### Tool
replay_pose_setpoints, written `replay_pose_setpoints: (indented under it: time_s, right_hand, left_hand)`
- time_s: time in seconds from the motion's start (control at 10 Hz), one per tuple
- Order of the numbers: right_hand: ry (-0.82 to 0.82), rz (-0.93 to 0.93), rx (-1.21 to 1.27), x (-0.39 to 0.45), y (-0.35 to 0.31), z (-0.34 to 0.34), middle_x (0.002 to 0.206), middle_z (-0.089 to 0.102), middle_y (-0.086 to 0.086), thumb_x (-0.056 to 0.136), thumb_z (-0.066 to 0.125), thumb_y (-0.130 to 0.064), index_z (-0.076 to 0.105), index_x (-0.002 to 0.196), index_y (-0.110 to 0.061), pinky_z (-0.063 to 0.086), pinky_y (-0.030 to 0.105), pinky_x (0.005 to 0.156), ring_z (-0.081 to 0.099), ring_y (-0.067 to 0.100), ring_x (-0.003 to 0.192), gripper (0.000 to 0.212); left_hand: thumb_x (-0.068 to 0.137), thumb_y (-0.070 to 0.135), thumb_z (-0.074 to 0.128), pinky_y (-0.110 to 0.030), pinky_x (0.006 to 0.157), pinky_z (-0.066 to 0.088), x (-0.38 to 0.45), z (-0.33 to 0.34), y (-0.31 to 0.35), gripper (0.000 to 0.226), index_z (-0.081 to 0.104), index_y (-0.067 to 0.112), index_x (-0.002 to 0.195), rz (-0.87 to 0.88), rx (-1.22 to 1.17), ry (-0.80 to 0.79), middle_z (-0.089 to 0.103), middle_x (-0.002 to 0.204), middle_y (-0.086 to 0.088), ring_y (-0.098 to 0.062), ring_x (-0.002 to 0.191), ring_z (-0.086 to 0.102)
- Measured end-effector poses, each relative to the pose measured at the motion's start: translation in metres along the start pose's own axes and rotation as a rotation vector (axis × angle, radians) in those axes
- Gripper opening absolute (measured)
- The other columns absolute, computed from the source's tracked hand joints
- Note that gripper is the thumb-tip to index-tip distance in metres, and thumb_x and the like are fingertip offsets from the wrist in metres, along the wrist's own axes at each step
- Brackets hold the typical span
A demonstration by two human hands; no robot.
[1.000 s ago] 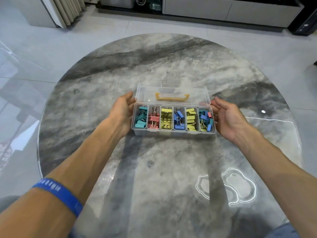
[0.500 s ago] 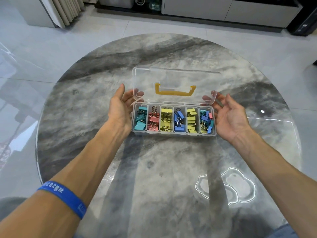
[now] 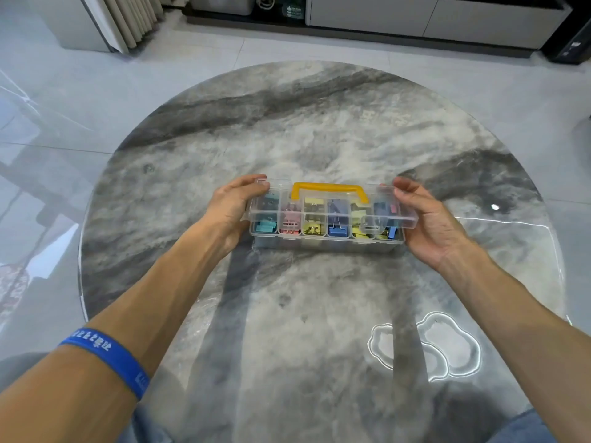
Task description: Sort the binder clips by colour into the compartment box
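Observation:
A clear compartment box (image 3: 326, 246) stands in the middle of the round marble table. Its clear lid (image 3: 335, 207), with a yellow handle (image 3: 329, 188), is tilted low over the box and its front edge hangs just above the compartments. Teal, pink, yellow and blue binder clips (image 3: 337, 231) fill the compartments; the rightmost one holds mixed colours. My left hand (image 3: 235, 207) grips the lid's left end, fingers curled over its far corner. My right hand (image 3: 425, 219) holds the lid's right end the same way.
The marble table (image 3: 287, 139) carries only the box. A bright light reflection (image 3: 425, 343) lies on its near right. Beyond the table are a tiled floor, a low cabinet (image 3: 415, 17) and a radiator (image 3: 134, 17).
The lid lay flat behind the box, then stood upright, and now comes down over the compartments. Both hands moved from the box's sides onto the lid's ends.

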State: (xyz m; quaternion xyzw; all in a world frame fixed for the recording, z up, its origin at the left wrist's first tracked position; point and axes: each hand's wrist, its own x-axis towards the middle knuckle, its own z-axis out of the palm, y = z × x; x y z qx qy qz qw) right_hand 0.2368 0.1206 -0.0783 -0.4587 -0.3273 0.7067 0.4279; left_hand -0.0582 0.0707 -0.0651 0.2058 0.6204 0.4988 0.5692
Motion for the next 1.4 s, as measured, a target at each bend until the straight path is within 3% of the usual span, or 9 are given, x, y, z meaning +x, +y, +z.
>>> replay_pose_setpoints:
  time_s: [0.1,0.2,0.4,0.5,0.6,0.7,0.9,1.1,1.4]
  right_hand:
    - [-0.098,-0.079,-0.271,-0.005,0.007,-0.008,0.108,0.069,-0.001,0.077,0.069,-0.008,0.06,0.108,-0.026,0.056,0.022,0.069,0.066,0.012,0.09,0.036]
    - [-0.135,-0.098,-0.387,-0.008,0.007,-0.012,0.116,0.067,0.002,0.077,0.07,-0.015,0.058,0.11,-0.03,0.054,0.019,0.073,0.064,0.011,0.095,0.038]
    - [-0.159,-0.276,-0.837,-0.015,0.01,-0.011,0.132,0.055,0.002,0.094,0.061,-0.026,0.05,0.127,-0.035,0.048,0.016,0.088,0.057,0.01,0.11,0.036]
    - [-0.201,-0.326,-1.169,-0.023,0.008,-0.003,0.142,0.029,-0.013,0.096,0.05,-0.045,0.03,0.151,-0.029,0.035,0.019,0.103,0.042,0.006,0.127,0.061]
    - [-0.264,-0.266,-1.374,-0.031,0.003,0.001,0.14,0.023,-0.012,0.085,0.054,-0.062,0.016,0.155,-0.03,0.028,0.021,0.103,0.036,0.005,0.127,0.085]
    - [-0.239,-0.456,-1.745,-0.033,0.007,0.006,0.15,0.028,0.003,0.069,0.058,-0.081,0.017,0.153,-0.02,0.026,0.034,0.113,0.033,0.018,0.134,0.111]
    - [-0.189,-0.549,-1.914,-0.026,0.021,0.008,0.151,0.032,0.011,0.07,0.044,-0.089,0.02,0.151,-0.008,0.021,0.042,0.121,0.03,0.028,0.139,0.118]
    - [-0.146,-0.433,-1.972,-0.033,0.018,0.018,0.159,0.019,0.01,0.07,0.032,-0.091,0.007,0.155,-0.011,0.016,0.047,0.121,0.02,0.03,0.147,0.12]
    - [-0.101,-0.214,-1.946,-0.053,0.011,0.036,0.165,-0.013,0.001,0.084,0.058,-0.068,-0.013,0.156,-0.021,0.011,0.045,0.123,-0.002,0.025,0.153,0.112]
  left_hand:
    - [0.092,0.008,0.067,-0.03,0.057,0.059,-0.005,-0.005,-0.007,0.028,0.066,0.019,0.116,0.071,0.164,-0.035,0.072,0.112,-0.003,-0.012,0.08,0.073]
    - [0.095,0.013,0.065,-0.032,0.066,0.06,-0.004,-0.008,-0.008,0.026,0.065,0.027,0.117,0.167,0.341,-0.064,0.068,0.121,-0.003,-0.014,0.092,0.071]
    - [0.105,0.028,0.042,-0.039,0.114,0.035,-0.012,-0.004,-0.014,0.043,0.042,0.017,0.147,0.685,1.256,-0.105,0.043,0.15,-0.007,-0.025,0.136,0.04]
    - [0.088,0.074,0.041,-0.048,0.12,0.023,-0.019,-0.006,-0.02,0.09,0.015,0.023,0.157,0.583,1.36,-0.205,0.019,0.161,-0.003,-0.025,0.147,0.018]
    - [0.07,0.092,0.037,-0.048,0.12,0.02,-0.019,-0.021,-0.017,0.114,0.006,0.025,0.158,0.601,1.517,-0.258,0.018,0.161,-0.004,-0.026,0.147,0.018]
    - [0.068,0.094,0.034,-0.042,0.114,0.031,-0.021,-0.034,-0.015,0.12,0.017,0.015,0.156,0.803,1.758,-0.184,0.037,0.149,-0.01,-0.029,0.135,0.038]
    - [0.073,0.089,0.041,-0.042,0.116,0.029,-0.019,-0.034,-0.025,0.115,0.014,0.014,0.157,0.821,1.736,-0.171,0.033,0.151,-0.009,-0.028,0.137,0.033]
    - [0.08,0.084,0.037,-0.042,0.122,-0.002,-0.024,-0.032,-0.024,0.112,-0.005,0.015,0.158,0.773,1.779,-0.201,0.0,0.167,-0.006,-0.025,0.154,-0.003]
    - [0.096,0.065,0.037,-0.037,0.123,0.003,-0.052,-0.02,-0.018,0.093,-0.016,0.016,0.156,0.655,1.875,-0.167,-0.018,0.165,-0.007,-0.023,0.152,-0.013]
